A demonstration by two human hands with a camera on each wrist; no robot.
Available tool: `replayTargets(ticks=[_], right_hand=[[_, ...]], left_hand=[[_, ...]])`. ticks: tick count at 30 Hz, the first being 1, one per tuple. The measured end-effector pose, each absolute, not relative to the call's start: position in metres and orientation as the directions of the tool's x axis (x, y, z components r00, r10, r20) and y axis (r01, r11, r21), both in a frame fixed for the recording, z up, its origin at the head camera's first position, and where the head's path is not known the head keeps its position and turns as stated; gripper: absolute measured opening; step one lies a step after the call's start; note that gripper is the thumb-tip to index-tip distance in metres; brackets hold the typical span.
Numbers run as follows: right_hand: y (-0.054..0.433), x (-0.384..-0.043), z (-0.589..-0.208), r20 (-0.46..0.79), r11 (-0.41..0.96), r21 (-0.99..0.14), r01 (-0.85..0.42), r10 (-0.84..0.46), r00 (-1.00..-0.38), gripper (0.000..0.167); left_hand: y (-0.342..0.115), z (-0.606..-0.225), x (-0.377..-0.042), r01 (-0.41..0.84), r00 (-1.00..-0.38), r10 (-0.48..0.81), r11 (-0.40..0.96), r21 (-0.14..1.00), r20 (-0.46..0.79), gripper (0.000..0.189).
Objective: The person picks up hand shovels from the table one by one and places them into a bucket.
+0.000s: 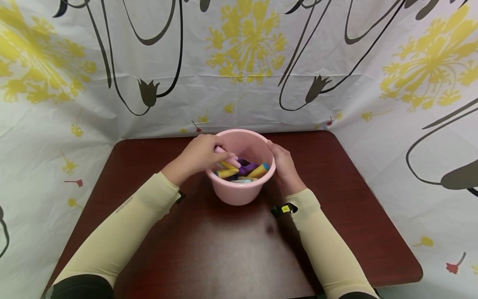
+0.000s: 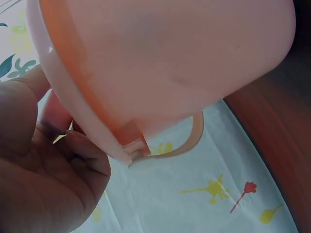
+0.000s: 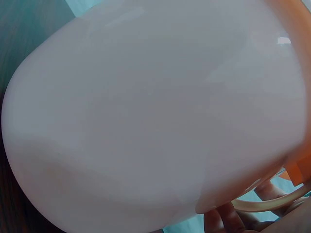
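A pink plastic bucket (image 1: pixel 237 192) stands on the table, tilted slightly in neither direction that shows. My left hand (image 1: pixel 199 157) reaches over its left rim and pinches a slim pink tube-like piece (image 1: pixel 227 157) between thumb and fingers. Inside lie yellow pieces with blue ends (image 1: pixel 259 170), a purple piece (image 1: pixel 248 168) and a pale blue one (image 1: pixel 242 181). On the other side my right hand (image 1: pixel 284 167) grips the bucket, thumb at the rim. Its fingers (image 3: pixel 224 218) curl by the bucket's handle (image 3: pixel 265 205) in the right wrist view.
The dark red-brown table (image 1: pixel 157 249) has rounded corners. A white cloth (image 1: pixel 239 104) with yellow and grey flower prints hangs behind and along both sides, close to the table's edges. Another side handle (image 2: pixel 198 133) sticks out from the bucket in the left wrist view.
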State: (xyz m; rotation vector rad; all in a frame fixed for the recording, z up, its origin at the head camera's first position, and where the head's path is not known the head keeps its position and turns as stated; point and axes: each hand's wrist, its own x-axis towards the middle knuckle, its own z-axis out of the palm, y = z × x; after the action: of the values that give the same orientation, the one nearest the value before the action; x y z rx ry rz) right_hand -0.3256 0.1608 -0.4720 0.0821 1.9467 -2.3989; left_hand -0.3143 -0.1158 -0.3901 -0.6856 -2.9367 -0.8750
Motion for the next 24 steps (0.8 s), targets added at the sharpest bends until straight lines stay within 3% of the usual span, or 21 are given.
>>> replayTargets(ticks=[24], right_hand=[[0.162,-0.327,-0.472,-0.093,-0.188,-0.978,0.091,0.002,-0.996,0.055]], left_hand=[[-0.111,-0.391,-0.342,0.431,-0.896,0.422,0.758,0.489,0.137,0.024]])
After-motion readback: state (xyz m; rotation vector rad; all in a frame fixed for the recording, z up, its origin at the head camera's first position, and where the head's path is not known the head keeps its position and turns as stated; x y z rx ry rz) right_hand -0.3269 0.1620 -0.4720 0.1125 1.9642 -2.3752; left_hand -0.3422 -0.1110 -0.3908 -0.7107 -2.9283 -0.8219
